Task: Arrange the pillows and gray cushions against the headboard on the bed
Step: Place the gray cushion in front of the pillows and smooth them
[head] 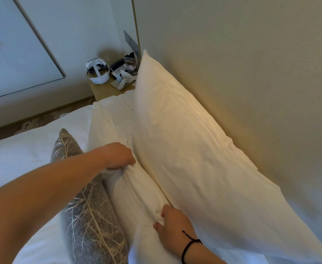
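Nightstand (pixel 103 91) clutter beyond leaning pillow (pixel 185 141)

The left hand's (pixel 119 156) fingertips are buried in the front pillow's (pixel 137 189) folds, and the right hand's (pixel 172 223) palm side is hidden against it. Left of that pillow, the gray cushion (pixel 87 206) runs off the bottom edge. Items on the nightstand (pixel 104 90) beyond it are too small to identify
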Action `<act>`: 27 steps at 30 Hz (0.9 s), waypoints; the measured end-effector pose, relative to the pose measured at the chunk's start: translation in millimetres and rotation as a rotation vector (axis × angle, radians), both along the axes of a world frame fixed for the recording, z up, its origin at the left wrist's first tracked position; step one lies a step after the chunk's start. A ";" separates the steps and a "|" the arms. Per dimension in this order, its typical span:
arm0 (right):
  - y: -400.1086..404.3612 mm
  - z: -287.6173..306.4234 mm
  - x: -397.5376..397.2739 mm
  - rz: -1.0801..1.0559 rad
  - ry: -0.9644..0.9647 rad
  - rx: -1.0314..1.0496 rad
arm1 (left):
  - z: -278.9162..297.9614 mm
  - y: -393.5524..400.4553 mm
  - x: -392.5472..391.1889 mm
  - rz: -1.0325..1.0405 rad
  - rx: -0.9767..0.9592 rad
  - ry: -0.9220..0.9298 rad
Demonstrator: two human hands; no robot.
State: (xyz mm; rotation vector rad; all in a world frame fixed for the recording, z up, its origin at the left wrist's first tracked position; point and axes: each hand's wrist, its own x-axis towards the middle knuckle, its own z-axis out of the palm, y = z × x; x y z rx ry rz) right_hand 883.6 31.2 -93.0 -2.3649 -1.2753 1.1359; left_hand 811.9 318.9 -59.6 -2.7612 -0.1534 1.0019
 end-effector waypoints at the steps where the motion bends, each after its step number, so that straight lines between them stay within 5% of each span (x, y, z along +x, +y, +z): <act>1: 1.5 1.0 -0.7 0.036 -0.015 0.012 | 3.7 1.7 -0.6 -0.010 -0.014 -0.015; 8: 19.3 14.4 6.4 -0.023 -0.106 0.227 | 49.3 27.6 14.4 0.056 -0.002 -0.190; 15: 6.3 11.9 11.0 -0.159 -0.017 0.157 | 18.5 -4.2 30.0 0.145 0.072 -0.044; 21: -45.2 7.6 17.5 -0.308 0.170 0.119 | 19.5 -35.2 31.4 0.188 -0.146 0.076; 27: -71.7 25.9 23.0 -0.231 0.186 0.201 | 29.2 -59.5 50.9 0.170 -0.315 -0.051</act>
